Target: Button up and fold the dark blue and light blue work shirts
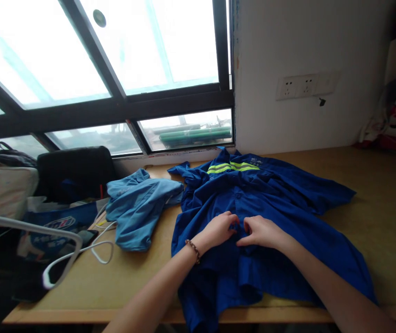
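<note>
A dark blue work shirt [281,206] lies spread on the wooden table, collar toward the window, with a yellow-green and grey reflective stripe across its chest. Its lower hem hangs over the near table edge. My left hand [220,227], with a beaded bracelet at the wrist, has its fingers curled on the left of the front opening. Facing it, my right hand [262,231] pinches at the other side of the same opening. A small gap separates the two hands. Their fingers hide the bit of cloth or button between them.
A crumpled light blue garment [140,208] lies left of the shirt. White cables [102,245] and a blue printed bag [62,226] are at the table's left side, near a black chair back [76,173]. Wall sockets [298,86] sit above the table, beside the window.
</note>
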Demonstrator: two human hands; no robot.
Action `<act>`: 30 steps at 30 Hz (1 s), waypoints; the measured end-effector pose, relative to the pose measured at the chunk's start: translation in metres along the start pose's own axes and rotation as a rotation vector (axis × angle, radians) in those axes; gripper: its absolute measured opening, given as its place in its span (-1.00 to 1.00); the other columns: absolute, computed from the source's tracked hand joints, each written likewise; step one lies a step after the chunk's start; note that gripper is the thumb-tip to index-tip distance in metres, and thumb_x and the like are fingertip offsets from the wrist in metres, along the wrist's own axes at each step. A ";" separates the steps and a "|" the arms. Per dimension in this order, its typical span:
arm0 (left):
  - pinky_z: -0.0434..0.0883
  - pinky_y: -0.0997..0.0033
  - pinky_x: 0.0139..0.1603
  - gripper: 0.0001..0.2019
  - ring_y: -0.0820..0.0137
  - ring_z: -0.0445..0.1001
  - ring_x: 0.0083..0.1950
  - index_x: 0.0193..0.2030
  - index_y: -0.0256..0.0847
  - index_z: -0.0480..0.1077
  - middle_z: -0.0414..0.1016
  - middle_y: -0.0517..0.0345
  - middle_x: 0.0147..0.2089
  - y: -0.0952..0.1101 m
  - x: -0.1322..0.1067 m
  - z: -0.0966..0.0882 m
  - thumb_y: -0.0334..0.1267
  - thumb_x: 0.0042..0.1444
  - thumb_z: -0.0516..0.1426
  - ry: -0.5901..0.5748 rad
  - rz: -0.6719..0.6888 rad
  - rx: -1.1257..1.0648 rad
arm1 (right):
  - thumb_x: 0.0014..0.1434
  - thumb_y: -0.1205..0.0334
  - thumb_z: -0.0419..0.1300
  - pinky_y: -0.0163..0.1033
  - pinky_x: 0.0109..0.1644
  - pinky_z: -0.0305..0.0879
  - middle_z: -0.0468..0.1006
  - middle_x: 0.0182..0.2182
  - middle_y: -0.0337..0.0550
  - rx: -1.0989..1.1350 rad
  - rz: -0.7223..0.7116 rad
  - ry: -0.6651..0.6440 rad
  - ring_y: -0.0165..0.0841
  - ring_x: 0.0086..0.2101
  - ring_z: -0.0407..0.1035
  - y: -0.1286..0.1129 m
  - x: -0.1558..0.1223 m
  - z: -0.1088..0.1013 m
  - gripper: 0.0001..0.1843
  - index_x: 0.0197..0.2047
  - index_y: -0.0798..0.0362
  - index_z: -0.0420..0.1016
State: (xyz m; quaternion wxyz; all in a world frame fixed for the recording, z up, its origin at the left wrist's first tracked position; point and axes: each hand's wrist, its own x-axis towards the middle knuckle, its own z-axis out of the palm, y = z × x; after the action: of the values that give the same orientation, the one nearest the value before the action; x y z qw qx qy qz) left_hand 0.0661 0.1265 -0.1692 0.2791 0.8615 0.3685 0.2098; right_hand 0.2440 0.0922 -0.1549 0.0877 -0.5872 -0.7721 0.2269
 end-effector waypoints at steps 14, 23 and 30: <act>0.22 0.53 -0.44 -0.89 0.45 0.36 -0.44 -0.40 -0.22 0.33 0.41 0.20 -0.47 -0.009 -0.012 0.012 -0.25 -0.05 0.13 0.094 -0.152 -0.052 | -0.20 0.31 0.13 -0.38 -0.51 -0.01 0.45 -0.52 -0.19 -0.015 0.082 -0.096 -0.42 -0.49 0.28 -0.001 0.007 0.001 -0.88 -0.48 0.07 0.42; 0.31 0.53 -0.56 -0.84 0.48 0.37 -0.57 -0.38 -0.25 0.28 0.39 0.21 -0.54 -0.003 -0.012 0.015 -0.20 -0.03 0.12 0.111 -0.263 -0.569 | -0.27 0.43 0.08 -0.41 -0.52 0.05 0.48 -0.58 -0.20 0.234 0.108 -0.119 -0.43 -0.52 0.30 0.015 0.012 -0.005 -0.78 -0.51 0.13 0.52; 0.28 0.57 -0.61 -0.76 0.56 0.30 -0.64 -0.40 -0.33 0.35 0.37 0.22 -0.58 0.005 -0.006 0.009 -0.23 -0.20 0.23 0.108 -0.361 -0.863 | -0.13 0.20 0.16 -0.41 -0.60 0.00 0.43 -0.66 -0.24 0.869 0.148 -0.155 -0.52 -0.66 0.18 0.015 0.009 -0.031 -0.74 -0.37 0.15 0.54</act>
State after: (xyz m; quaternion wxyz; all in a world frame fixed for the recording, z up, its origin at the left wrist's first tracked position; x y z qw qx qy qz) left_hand 0.0702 0.1163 -0.1740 0.6244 0.5768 0.4054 0.3364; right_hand 0.2663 0.1117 -0.1356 0.2517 -0.5307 -0.5655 0.5790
